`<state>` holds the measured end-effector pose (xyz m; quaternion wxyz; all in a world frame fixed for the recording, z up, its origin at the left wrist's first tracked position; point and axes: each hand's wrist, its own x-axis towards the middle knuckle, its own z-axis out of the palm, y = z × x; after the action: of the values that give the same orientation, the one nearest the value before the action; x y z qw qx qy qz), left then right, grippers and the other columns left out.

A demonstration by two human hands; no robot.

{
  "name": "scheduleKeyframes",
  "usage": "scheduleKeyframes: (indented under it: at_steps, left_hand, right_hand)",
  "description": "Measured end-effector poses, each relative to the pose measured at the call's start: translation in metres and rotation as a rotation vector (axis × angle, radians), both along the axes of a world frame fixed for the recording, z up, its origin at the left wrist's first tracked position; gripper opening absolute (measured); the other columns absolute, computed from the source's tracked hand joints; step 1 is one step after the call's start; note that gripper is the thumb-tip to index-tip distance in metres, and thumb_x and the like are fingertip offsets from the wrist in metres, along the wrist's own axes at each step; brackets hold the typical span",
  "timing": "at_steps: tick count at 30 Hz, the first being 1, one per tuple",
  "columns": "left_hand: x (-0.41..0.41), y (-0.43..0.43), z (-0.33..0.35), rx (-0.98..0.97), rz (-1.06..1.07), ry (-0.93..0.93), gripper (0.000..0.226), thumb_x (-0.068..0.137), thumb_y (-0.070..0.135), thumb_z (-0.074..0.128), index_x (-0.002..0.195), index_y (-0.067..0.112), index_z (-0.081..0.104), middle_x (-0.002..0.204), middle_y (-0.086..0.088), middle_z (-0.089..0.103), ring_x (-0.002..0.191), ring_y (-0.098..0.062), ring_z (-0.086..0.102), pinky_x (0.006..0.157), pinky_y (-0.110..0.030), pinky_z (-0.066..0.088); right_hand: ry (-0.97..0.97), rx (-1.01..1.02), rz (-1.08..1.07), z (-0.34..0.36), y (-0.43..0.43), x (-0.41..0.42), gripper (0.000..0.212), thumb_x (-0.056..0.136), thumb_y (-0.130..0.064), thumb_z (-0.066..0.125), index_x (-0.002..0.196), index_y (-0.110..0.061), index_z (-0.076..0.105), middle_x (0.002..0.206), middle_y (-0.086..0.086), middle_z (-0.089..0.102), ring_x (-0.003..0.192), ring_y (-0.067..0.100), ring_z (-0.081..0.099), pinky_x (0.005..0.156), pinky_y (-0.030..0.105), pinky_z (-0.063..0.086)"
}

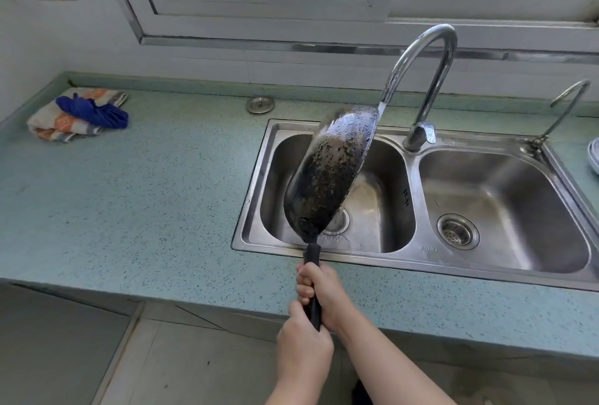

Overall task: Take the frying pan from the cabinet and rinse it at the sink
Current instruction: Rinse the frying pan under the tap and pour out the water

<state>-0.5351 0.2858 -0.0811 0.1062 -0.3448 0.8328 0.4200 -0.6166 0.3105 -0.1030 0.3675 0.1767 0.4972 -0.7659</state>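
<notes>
1. Black all over, the frying pan (327,174) is wet and shiny. The side we can see has lots of little water drops and pale specks on it.
2. The pan is tipped up on its edge over the left bowl of the steel sink (252,197). Its top rim is high up and its handle (311,255) points down toward the person.
3. A thin stream of water (382,106) from the tall curved tap (434,93) lands on the top rim of the pan.
4. The handle is long, straight and black.
5. Both hands hold the handle with fingers curled tight round it. The right hand (322,296) is higher up. The left hand (303,344) is just below it, at the end of the handle, and the two hands touch.
6. Small letters (428,249) are stamped on the front rim of the sink, but they are too small to read. Some marks (405,197) on the wall of the left bowl cannot be read either.
7. The counter (146,194) is green with dark dots. On it, far to the left, lies an orange and white towel (61,122) with a blue cloth (94,111) on top. A round metal lid (260,104) sits behind the sink.
</notes>
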Motion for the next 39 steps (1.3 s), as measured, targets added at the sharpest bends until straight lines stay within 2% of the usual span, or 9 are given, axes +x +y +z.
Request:
scheduleKeyframes:
  at_steps: [13,21,25,39]
  left_hand:
    - [0.000,0.016,-0.003,0.019,0.003,-0.034,0.024,0.087,0.016,0.050,0.094,0.019,0.027,0.109,-0.018,0.066,0.107,-0.034,0.058,0.080,-0.034,0.043]
    - [-0.010,0.018,-0.001,0.035,0.013,-0.005,0.020,0.087,0.016,0.052,0.097,0.017,0.035,0.110,-0.019,0.066,0.107,-0.036,0.058,0.078,-0.034,0.042]
    - [-0.013,0.017,-0.004,0.049,0.015,-0.006,0.024,0.087,0.017,0.052,0.093,0.020,0.029,0.110,-0.018,0.066,0.107,-0.035,0.058,0.079,-0.034,0.043]
    - [-0.028,0.025,-0.024,0.060,-0.039,-0.010,0.024,0.087,0.015,0.051,0.093,0.017,0.028,0.106,-0.021,0.064,0.103,-0.040,0.058,0.078,-0.038,0.044]
  right_hand:
    - [-0.004,0.001,0.004,-0.009,0.014,-0.001,0.018,0.083,0.005,0.034,0.077,-0.008,0.044,0.040,-0.007,0.030,0.030,0.004,0.025,0.033,0.014,0.022]
    - [0.049,0.011,0.022,-0.003,0.018,-0.013,0.020,0.081,0.007,0.034,0.073,-0.009,0.044,0.041,-0.007,0.030,0.031,0.005,0.025,0.033,0.015,0.023]
    - [0.051,0.027,0.018,-0.006,0.018,-0.016,0.019,0.081,0.006,0.034,0.074,-0.009,0.044,0.041,-0.007,0.029,0.031,0.004,0.025,0.033,0.015,0.023]
    - [0.049,0.052,-0.008,-0.020,0.028,-0.030,0.022,0.080,0.007,0.033,0.073,-0.009,0.046,0.041,-0.006,0.029,0.030,0.005,0.024,0.033,0.014,0.023]
